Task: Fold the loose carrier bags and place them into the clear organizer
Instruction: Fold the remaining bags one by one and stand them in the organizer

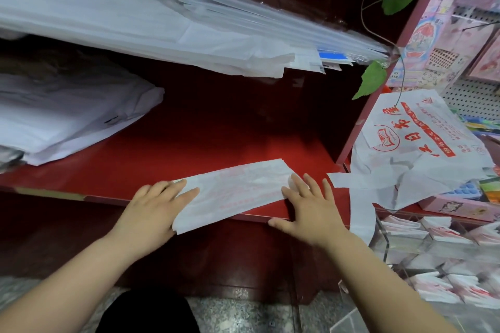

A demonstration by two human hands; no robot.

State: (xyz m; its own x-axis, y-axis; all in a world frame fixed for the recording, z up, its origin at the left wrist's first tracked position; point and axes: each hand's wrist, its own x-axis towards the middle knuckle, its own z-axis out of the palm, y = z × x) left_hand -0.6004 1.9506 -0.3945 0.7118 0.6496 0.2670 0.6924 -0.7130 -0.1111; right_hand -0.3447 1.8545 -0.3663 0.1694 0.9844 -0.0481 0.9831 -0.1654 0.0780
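Head view, bag in work: I am seeing a long, narrow, folded white thin-plastic carrier bag with faint red print [235, 192] lying slantwise at the front edge of the glossy red shelf [216, 138], its near left corner hanging over that edge.
Left hand: my left hand [159, 205] is pressing the bag's left end, fingers [186, 193] straight and slightly apart on top of the plastic. I cannot tell where the thumb is lying.
Right hand: my right hand [305, 208] is lying flat at the bag's right end, fingers spread. The first ones are touching the plastic and the rest are resting on the shelf.
Waiting bag: a loose, crumpled white carrier bag with bold red lettering [419, 143] is sprawling to the right, its handles trailing toward the organizer.
Destination: the clear plastic compartmented organizer [387, 246] is standing low on the right, already holding folded white-and-red bags [405, 230].
Step, as I judge it: I am flattening this strip before its next fold.
Risk one: the slick plastic could be springing open once either palm lifts, since nothing is pinching the crease.
Risk two: the overhanging corner could be dragging the strip off the shelf if the left hand lets go first.
Risk three: the trailing handles could be snagging my right arm on the carry across.
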